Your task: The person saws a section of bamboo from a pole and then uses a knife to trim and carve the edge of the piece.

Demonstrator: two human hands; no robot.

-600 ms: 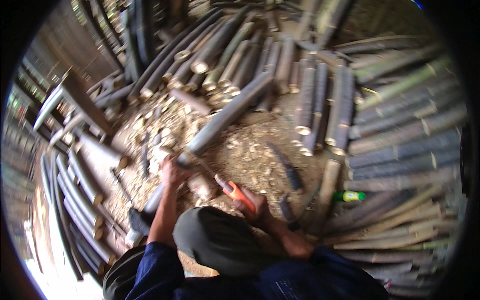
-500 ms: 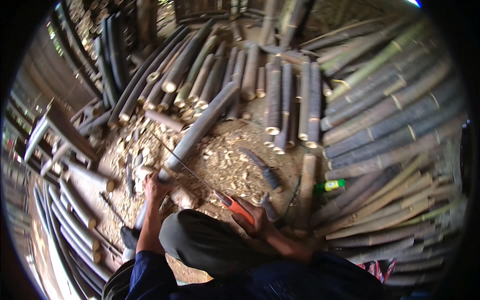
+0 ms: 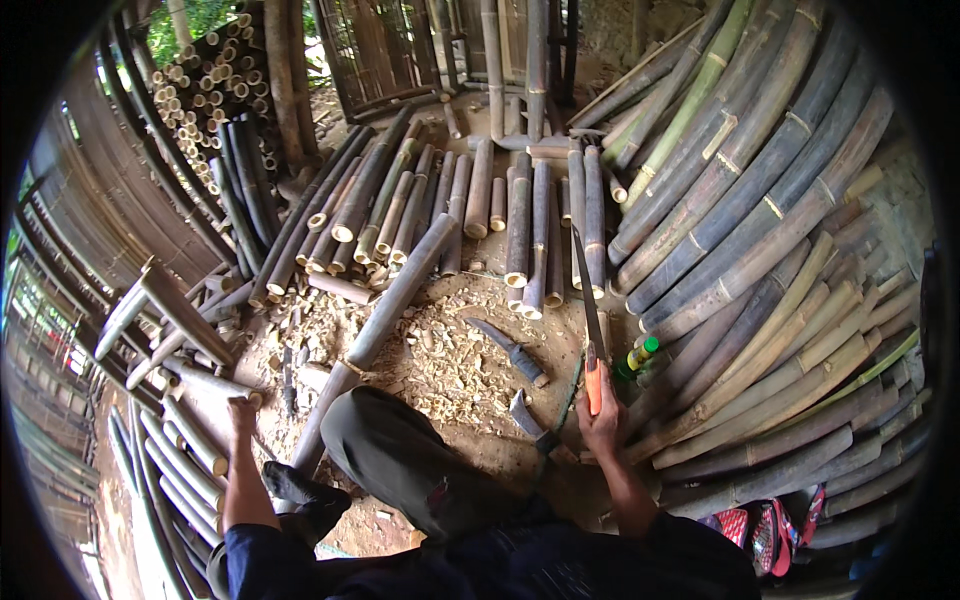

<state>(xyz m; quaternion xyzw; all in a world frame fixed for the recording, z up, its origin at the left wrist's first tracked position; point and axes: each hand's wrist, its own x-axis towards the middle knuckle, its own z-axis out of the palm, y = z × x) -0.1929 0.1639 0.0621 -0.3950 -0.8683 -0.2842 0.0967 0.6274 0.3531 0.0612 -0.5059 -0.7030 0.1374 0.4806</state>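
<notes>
My right hand (image 3: 601,420) grips a hand saw (image 3: 590,330) by its orange handle, the thin blade pointing up and away from me. My left hand (image 3: 240,412) reaches out to the left and closes over the end of a short bamboo piece (image 3: 205,385) in the pile beside me. A long bamboo pole (image 3: 385,310) lies on the chip-covered ground in front of my bent knee (image 3: 400,460), its near end under my leg. Neither hand touches the pole.
A knife (image 3: 510,350) and a curved chopper (image 3: 527,415) lie on the wood chips. A green bottle (image 3: 637,358) stands by the stacked long bamboo (image 3: 760,230) on the right. Cut bamboo lengths (image 3: 520,220) lie ahead, with more poles (image 3: 175,470) at the left.
My left hand has let go of the long pole's end and moved left to the short bamboo pile. My right hand has swung the saw out to the right, blade up.
</notes>
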